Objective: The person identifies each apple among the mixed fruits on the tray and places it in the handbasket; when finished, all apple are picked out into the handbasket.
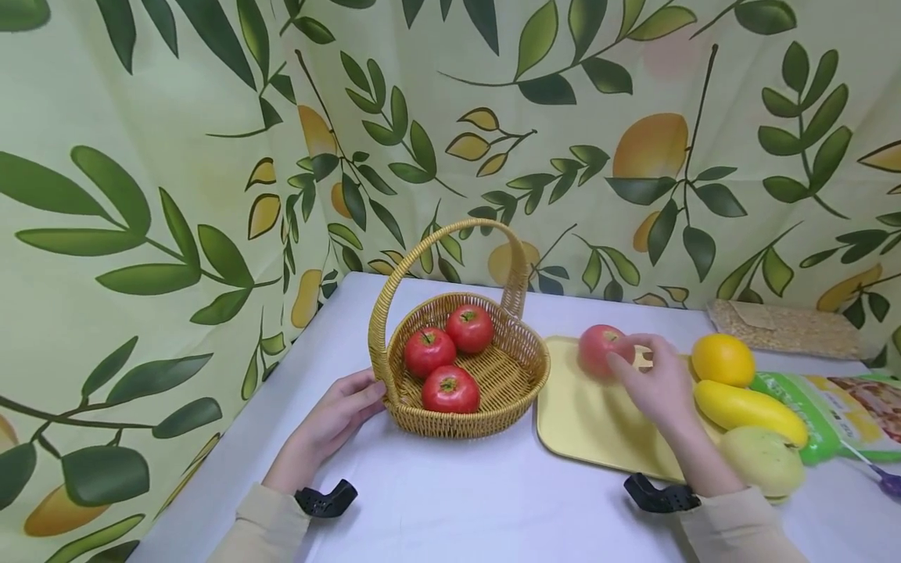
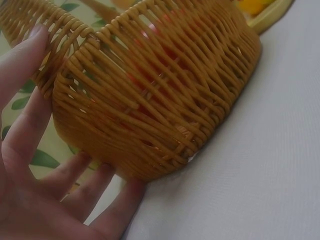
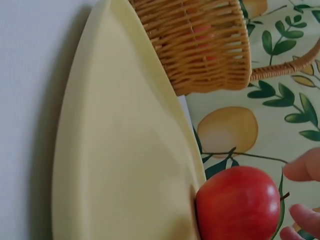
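A wicker basket (image 1: pixel 461 424) with a tall handle stands on the table and holds three red apples (image 1: pixel 450 389). My left hand (image 1: pixel 342 414) holds its left side, thumb by the base of the handle and the other fingers against the weave, as the left wrist view shows. Another red apple (image 1: pixel 598 352), slightly blurred, is at the far left part of a yellow tray (image 1: pixel 584 426). Beside this apple is my right hand (image 1: pixel 655 379), fingers bent and spread. In the right wrist view a gap shows between the fingertips (image 3: pixel 305 167) and the apple (image 3: pixel 239 205).
Right of the tray's middle lie an orange (image 1: pixel 723 360), a yellow elongated fruit (image 1: pixel 749 410) and a pale green round fruit (image 1: pixel 763 461). Farther right are a green printed bag (image 1: pixel 809 399), a purple-handled item (image 1: pixel 890 485) and a clear pack of grains (image 1: pixel 788 328). Leaf-patterned cloth hangs behind.
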A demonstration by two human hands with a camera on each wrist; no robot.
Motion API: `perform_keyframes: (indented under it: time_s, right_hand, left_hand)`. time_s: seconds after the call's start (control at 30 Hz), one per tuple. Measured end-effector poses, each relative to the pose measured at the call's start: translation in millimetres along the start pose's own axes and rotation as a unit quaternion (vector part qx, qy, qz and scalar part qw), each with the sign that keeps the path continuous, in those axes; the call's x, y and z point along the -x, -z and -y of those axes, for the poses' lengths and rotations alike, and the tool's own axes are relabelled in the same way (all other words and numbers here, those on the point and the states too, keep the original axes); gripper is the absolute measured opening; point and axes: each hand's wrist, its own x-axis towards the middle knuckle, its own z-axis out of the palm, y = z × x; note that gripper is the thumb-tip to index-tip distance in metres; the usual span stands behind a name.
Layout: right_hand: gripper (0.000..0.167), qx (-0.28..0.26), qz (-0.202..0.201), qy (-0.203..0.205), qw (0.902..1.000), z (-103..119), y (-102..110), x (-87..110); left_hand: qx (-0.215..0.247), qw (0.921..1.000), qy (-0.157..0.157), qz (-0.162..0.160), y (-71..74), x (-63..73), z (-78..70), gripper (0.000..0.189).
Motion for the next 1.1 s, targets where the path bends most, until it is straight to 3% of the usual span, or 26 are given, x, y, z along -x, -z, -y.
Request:
perform_keyframes:
  time_s: [0.17,0.3,0.57,0.9,1.1]
  right_hand:
    - [0.093,-0.011,0.072,-0.023,0.9971,-6.8,-0.6,-8.0]
    - [0.107,-0.018,0.109,-0.048,0.9927,-10.0,-5.0,-13.6]
    - [0.110,-0.031,0.106,-0.064,0.9918,-16.2,-7.8,-13.1]
    - [0.112,-0.063,0.072,-0.131,0.9867,-14.1,-8.4,-11.3]
    - [0.121,-0.039,0.107,-0.140,0.9836,-15.5,-1.7,-13.3]
  left_hand:
    - [0.002,1.0000,0.002,-0.006,-0.3,-0.2,-1.2,0.025]
    - [0.003,1.0000,-0.005,0.002,0.2,-1.2,-2.3,0.024]
    - [0.000,1.0000,0.000,0.003,-0.9,-0.1,-1.7,0.022]
    - [0.014,0.9999,-0.002,-0.001,-1.2,0.7,0.1,0.024]
    - [0.017,0.9998,-0.010,0.009,-0.5,0.5,1.2,0.025]
